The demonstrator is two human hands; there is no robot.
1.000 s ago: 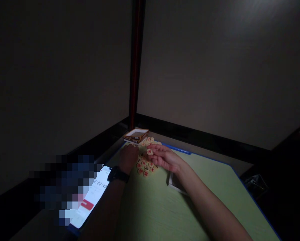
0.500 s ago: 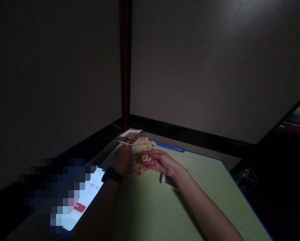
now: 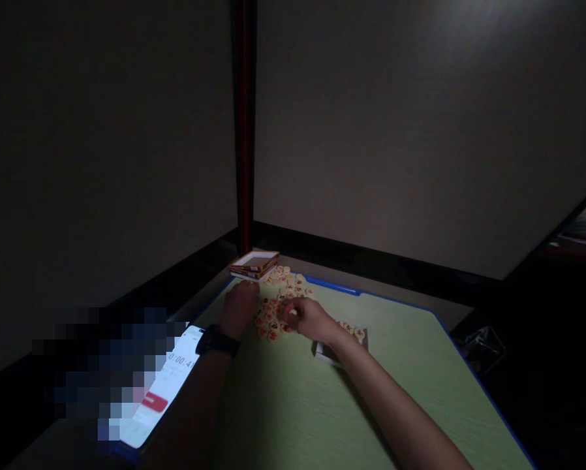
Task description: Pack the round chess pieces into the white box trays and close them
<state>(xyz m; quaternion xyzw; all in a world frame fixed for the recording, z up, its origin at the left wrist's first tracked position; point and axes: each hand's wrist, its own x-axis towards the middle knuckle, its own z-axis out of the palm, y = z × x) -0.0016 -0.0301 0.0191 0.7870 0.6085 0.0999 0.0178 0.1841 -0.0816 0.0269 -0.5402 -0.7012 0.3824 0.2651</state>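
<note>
Abutting dark walls [image 3: 395,130]: green table [image 3: 283,405], pieces [image 3: 286,282].

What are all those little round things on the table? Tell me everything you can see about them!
They are Chinese chess pieces: small, flat, round discs, pale cream, each marked with a red or black character. They lie loose in a heap on the green table, close to an orange box. The left hand rests at the heap's left side; the right hand curls over its right side. It is too dim to read the characters.
</note>
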